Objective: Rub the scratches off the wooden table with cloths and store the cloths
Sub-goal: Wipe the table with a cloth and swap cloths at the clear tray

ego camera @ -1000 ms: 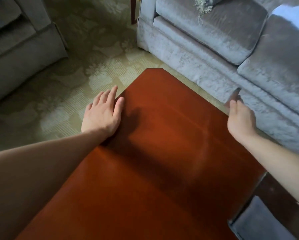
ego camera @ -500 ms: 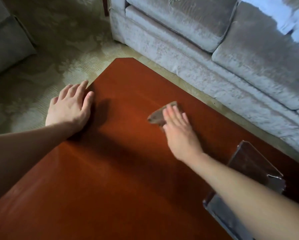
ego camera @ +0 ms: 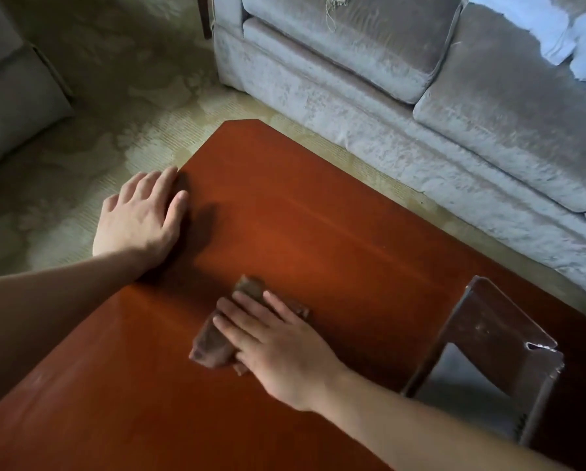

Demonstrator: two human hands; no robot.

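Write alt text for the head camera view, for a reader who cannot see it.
A person's right hand presses a brown cloth flat on a reddish wooden table, while the left hand rests flat at the table's left edge. A clear plastic container stands on the table at the right, a grey sofa beyond.

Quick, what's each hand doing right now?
Left hand: open, flat on the edge of the wooden table, holding nothing.
Right hand: open, fingers spread, pressing a brown cloth flat against the table.

cloth half under right hand, table cut off below
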